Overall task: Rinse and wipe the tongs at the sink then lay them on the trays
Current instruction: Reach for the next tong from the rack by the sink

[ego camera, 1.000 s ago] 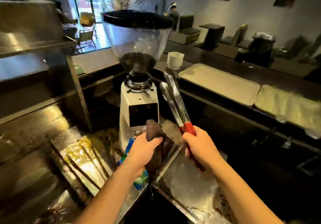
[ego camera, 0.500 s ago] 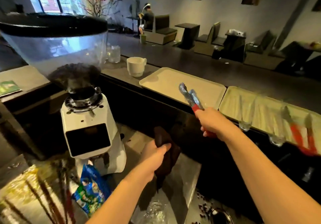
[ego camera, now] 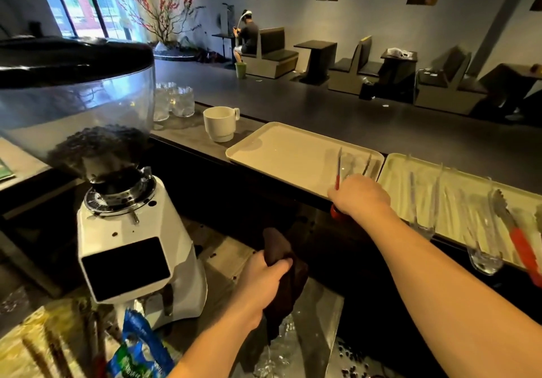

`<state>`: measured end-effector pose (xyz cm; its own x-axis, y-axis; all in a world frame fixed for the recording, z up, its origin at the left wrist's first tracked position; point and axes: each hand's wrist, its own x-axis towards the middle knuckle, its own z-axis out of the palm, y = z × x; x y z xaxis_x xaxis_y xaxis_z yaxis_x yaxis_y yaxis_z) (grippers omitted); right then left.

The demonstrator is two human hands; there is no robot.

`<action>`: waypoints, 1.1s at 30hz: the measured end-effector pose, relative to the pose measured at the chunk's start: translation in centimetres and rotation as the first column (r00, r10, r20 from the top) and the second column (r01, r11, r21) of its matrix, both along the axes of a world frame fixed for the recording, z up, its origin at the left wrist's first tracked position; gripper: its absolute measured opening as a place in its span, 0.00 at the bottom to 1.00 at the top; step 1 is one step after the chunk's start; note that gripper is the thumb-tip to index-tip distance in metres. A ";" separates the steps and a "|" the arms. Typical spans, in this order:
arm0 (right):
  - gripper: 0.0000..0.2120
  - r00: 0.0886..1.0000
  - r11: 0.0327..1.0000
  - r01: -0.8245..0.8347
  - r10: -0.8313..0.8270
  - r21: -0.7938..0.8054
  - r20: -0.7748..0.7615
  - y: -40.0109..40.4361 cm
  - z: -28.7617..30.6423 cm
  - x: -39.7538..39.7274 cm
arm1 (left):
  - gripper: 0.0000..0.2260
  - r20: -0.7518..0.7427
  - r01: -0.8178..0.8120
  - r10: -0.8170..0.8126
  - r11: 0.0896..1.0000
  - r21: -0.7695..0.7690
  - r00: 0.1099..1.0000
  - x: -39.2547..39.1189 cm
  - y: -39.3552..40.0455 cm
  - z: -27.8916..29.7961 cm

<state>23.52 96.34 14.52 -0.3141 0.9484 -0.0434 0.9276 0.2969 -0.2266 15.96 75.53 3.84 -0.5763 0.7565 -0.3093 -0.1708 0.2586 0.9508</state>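
Tongs (ego camera: 340,169) in my right hand (ego camera: 359,197) are now over the near right corner of the left tray (ego camera: 281,154), in the middle right of the frame. My fingers are curled around the red handle end, and the two metal arms stand apart and point away from me, up the picture. They are blurred, so I cannot tell if the tips already touch the tray or hang just above it. My left hand (ego camera: 262,283) is in the lower middle of the frame; it grips the dark cloth (ego camera: 278,260) in a closed fist and is well apart from the tongs.

I judge that rinsing and wiping are finished for this pair and the step in hand is the laying down. The next move asks me to lower the tongs flat onto the bare part of this tray and then loosen my fingers, without pushing the tray along the table (ego camera: 187,134).

On the right tray (ego camera: 393,178), at the right edge of the frame, other tongs with a red handle (ego camera: 516,236) already lie, with glasses (ego camera: 484,257) beside them. A white cup (ego camera: 220,123) stands just beside the left tray, and the coffee grinder (ego camera: 129,231) fills the left of the picture.
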 end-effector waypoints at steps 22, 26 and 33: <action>0.04 0.796 0.782 -0.559 0.414 -0.275 -0.442 -18.0 -1.9 -3.2 | 0.05 0.232 -0.297 0.293 0.955 -0.020 0.927 -4.1 -13.5 -1.0; 0.08 0.705 0.654 -0.677 0.443 -0.338 -0.554 -23.0 -5.7 -5.7 | 0.05 0.235 -0.333 0.332 0.942 -0.039 0.913 -5.1 -19.3 -2.6; 0.06 0.676 0.482 -0.737 0.516 -0.474 -0.526 -31.9 -13.4 -13.4 | 0.04 0.204 -0.628 0.646 0.763 -0.152 0.736 -8.6 -30.0 -7.7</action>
<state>10.13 64.41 1.12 -0.9115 0.2643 -0.3152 0.4065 0.4611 -0.7888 7.33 45.54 -3.91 -0.8207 0.2100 -0.5314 -0.5292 0.0717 0.8455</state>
